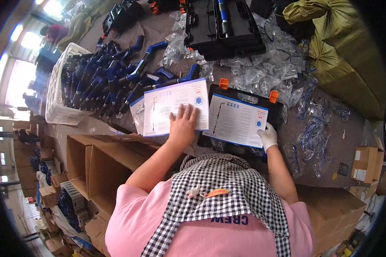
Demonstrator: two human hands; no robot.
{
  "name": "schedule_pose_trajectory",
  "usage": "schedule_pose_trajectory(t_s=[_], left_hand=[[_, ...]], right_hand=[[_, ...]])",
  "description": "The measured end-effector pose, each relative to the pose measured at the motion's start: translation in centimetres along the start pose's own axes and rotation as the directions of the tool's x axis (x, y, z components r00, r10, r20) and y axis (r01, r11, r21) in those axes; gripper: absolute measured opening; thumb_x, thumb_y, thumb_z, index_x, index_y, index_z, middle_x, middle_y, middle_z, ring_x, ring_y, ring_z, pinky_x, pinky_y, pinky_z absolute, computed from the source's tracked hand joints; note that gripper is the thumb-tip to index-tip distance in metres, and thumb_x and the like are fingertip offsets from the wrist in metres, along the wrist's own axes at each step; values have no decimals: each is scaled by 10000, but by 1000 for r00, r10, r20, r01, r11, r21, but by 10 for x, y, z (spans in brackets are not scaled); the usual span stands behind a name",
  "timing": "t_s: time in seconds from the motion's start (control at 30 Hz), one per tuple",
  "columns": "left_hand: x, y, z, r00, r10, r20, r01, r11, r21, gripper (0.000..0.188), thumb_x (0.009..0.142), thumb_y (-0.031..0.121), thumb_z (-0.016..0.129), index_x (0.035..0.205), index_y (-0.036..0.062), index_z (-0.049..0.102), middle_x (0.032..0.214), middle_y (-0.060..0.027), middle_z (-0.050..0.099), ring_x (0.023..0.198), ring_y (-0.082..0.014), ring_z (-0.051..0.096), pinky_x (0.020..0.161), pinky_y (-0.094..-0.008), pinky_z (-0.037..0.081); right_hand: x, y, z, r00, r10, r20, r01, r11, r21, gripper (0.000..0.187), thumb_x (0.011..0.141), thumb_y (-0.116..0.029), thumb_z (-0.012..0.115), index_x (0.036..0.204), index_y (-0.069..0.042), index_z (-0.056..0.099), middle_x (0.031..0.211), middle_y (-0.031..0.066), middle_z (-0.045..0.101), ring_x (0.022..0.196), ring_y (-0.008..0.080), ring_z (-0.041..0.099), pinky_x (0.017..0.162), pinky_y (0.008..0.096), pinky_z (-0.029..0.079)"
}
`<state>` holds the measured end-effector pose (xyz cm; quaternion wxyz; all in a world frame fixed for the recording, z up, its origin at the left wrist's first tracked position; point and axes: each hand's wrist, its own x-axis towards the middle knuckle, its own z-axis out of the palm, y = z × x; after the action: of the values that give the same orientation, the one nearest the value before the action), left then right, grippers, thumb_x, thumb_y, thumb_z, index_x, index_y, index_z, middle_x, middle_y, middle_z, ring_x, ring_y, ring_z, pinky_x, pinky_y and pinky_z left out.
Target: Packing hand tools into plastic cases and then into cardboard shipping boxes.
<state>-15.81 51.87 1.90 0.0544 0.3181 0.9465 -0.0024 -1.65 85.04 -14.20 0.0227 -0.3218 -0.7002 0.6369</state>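
My bare left hand (183, 125) rests with its fingers spread on a stack of printed sheets (156, 113). The gloved right hand (268, 138) grips the lower right edge of another printed sheet (240, 124), thumb on top and other fingers mostly hidden. That sheet lies over a black plastic case (275, 112), covering most of it. Two orange latches (223, 84) stand up along the case's far edge, and a small clear bag (247, 99) shows just beyond the sheet.
Blue-and-black tools (111, 75) spill from a white plastic basket (53, 100) on the left. Farther back lies an opened black case (203, 45) with a blue tool. Clear bags (266, 70), blue bagged bundles (313, 141) and olive sacks (345, 51) occupy the right. Cardboard boxes (107, 165) stand nearby.
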Motion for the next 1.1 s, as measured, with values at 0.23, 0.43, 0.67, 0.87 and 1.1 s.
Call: schedule_pose_trajectory(t_s=[0.23,0.43,0.67,0.87,1.1], left_hand=[[39,-47,78,997,-66,44,71,992,-106,541,821,76,540,1356,116,475,1371,-131,491,1318,-351,423,936,-656,400],[75,-53,127,990,-125,59,123,992,28,517,889,156,480,1404,142,442,1428,-132,453,1373,-335,358,1001,-652,341],[108,-42,121,975,-216,58,215,976,25,617,861,263,592,1436,155,397,1477,-126,392,1396,-358,319,1028,-658,316],[86,-40,101,986,-143,83,152,981,-116,885,720,393,742,1474,152,345,1549,-208,248,1453,-427,137,1086,-694,160],[126,-17,84,959,110,-262,-226,853,-470,803,749,260,729,1423,34,356,1468,-217,363,1356,-406,333,1110,-513,278]], right_hand=[[1,8,6,1000,-15,-3,15,999,34,439,731,87,591,1165,26,588,1017,67,684,875,149,660,779,268,518],[-5,0,9,999,13,-44,-13,1000,-5,439,734,81,590,1170,27,584,1002,69,683,870,148,660,783,268,515],[-9,-4,4,999,-3,-42,2,1000,-16,435,730,21,614,1165,0,601,991,71,698,869,142,667,787,270,509],[-8,-11,14,981,35,-190,-74,977,-201,634,743,-101,650,1349,-21,479,871,158,712,755,235,699,714,336,528],[-34,-69,26,910,-208,-358,-123,689,-714,613,754,-159,667,1333,-56,496,1113,182,614,976,335,624,814,439,506]])
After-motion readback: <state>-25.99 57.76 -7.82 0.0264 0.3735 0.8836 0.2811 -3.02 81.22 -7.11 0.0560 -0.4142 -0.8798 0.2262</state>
